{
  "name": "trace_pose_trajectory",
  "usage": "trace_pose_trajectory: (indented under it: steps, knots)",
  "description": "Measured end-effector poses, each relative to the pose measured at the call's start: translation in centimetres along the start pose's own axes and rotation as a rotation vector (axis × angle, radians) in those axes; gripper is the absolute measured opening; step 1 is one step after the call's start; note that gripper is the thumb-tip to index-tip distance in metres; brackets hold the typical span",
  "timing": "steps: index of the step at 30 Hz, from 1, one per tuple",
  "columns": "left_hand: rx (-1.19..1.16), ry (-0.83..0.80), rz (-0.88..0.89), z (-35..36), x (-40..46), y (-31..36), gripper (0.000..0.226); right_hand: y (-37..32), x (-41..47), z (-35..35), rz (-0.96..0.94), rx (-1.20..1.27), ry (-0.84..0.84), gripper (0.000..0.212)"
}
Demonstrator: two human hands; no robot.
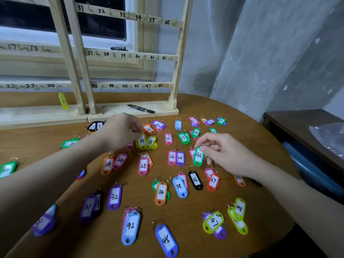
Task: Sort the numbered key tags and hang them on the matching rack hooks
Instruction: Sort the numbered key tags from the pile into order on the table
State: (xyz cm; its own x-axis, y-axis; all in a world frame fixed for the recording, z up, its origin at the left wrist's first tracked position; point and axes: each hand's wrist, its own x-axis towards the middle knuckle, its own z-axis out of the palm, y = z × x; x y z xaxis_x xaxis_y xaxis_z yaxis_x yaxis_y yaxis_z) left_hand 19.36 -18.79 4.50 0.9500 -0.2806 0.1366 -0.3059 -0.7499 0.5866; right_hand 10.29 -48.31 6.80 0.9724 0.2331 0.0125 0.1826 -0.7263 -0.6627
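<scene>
Head view, hands over the bench [186,244]. We see the right hand [229,155] near the bench's right edge, thumb and fingers curled together and pinching the ring of green tag 46 [198,156], which hangs tilted just above the tags below it. The left hand [119,131] reaches toward the back of the bench, fingertips drawn together at the ring of yellow tag 14 [141,141]; we cannot tell for certain whether they grip it or merely touch it. Tag 14 lies flat, touching yellow tag 15 [151,142] on its right. Many coloured tags lie spread over the bench in rough rows: orange 24 [107,165] and pink 25 [143,167] mid-bench, black 36 [195,180] and red 37 [213,182] toward the right edge, purple 32 [114,197], orange 34 [161,193], and blue 42 [130,228] and yellow 47 [213,222] toward the front edge. Along the back edge stand two wooden racks. The right rack [130,56] carries three rails numbered 31 to 36, 37 to 42 and 43 to 48, each number beside a small hook. The left rack [33,84] is partly out of frame; a yellow tag [63,101] hangs from its hook by the number 24, its own number unreadable. A dark marker [141,108] lies on the base of the right rack
</scene>
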Motion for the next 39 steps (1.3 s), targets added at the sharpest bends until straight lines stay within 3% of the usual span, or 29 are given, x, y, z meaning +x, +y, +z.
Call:
trace_pose_trajectory:
  steps: [14,20,24,39]
  knots:
    - [0.142,-0.008,0.071,0.4,0.7,-0.7,0.011,-0.5,1.4,1.2,-0.027,0.012,-0.035,0.015]
    - [0.178,0.124,0.103,-0.2,-0.1,0.3,0.008,-1.4,1.2,2.0,-0.039,0.023,-0.049,0.014]
    - [0.151,0.104,0.152,-0.4,-1.5,1.5,0.009,-1.8,-0.1,1.9,-0.046,0.066,-0.043,0.010]
    - [0.171,-0.008,0.409,2.0,-10.7,7.6,0.007,0.7,-9.6,-0.6,0.073,0.167,0.179,0.011]
